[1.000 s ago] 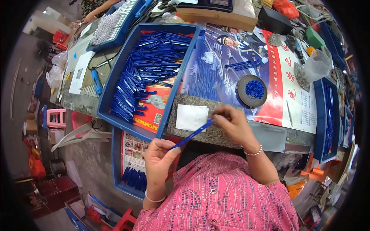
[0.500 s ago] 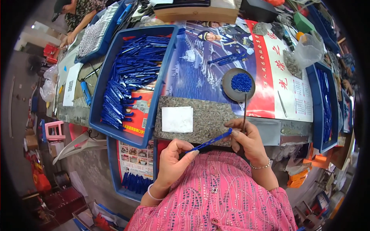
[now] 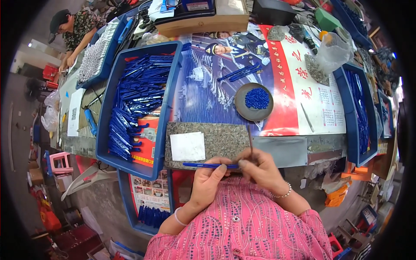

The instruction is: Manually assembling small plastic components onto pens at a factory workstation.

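At the near edge of the speckled stone slab [image 3: 225, 138], my left hand [image 3: 209, 184] pinches a long, slim blue plastic piece [image 3: 195, 165]. The piece lies nearly level and sticks out leftward past my fingers. My right hand [image 3: 265, 174] closes around a thin dark rod-like tool [image 3: 249, 138] that points up and away. Its fingertips meet the right end of the blue piece, and they hide that contact. Beyond the slab stands a round dish [image 3: 242, 113] with small blue beads [image 3: 257, 99] heaped in it. A white paper square [image 3: 187, 146] rests on the slab.
A large blue tray [image 3: 161, 143] of slim blue pieces stands left of the slab; a lower tray [image 3: 130, 203] sits beneath it. Loose blue pieces [image 3: 239, 73] lie on the poster. Another blue tray [image 3: 353, 130] is at right. A person [image 3: 78, 32] works at far left.
Both hands have come closer together and shifted left. The blue piece has turned from slanting to nearly level, now reaching out left of my left hand. The whole view has shifted slightly.
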Available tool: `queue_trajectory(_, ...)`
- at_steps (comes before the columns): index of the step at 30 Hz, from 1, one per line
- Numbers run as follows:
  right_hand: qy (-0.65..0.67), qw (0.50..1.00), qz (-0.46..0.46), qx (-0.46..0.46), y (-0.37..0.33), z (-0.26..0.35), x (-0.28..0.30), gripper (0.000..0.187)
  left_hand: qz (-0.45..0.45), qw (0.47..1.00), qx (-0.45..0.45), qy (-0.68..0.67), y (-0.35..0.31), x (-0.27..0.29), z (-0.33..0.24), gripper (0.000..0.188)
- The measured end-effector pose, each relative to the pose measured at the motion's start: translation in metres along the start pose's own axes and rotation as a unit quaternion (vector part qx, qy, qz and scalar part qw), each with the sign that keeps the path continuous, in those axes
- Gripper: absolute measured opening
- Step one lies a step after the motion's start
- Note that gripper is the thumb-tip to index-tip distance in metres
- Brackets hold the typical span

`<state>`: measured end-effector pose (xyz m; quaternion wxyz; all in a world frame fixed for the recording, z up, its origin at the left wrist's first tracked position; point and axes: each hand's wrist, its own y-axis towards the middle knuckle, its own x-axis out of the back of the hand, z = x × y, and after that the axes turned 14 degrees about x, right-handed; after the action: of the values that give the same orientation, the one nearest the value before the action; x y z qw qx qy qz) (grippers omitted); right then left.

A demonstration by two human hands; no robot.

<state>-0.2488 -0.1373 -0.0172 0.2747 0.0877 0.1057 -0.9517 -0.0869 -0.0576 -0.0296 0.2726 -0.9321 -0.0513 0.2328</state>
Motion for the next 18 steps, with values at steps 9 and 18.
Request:
queue_trajectory(9,-0.459,0.859,-0.085,0.210,0.072,0.007,0.076,0.012,0.043,0.995,0.040,-0.079,-0.007,0.016,-0.006,0.036)
queue_trajectory(18,-0.655,0.737,0.012,0.166,0.112,-0.006,0.067,0.010,0.077,0.991,0.093,-0.058,-0.015,0.035,0.001,0.039)
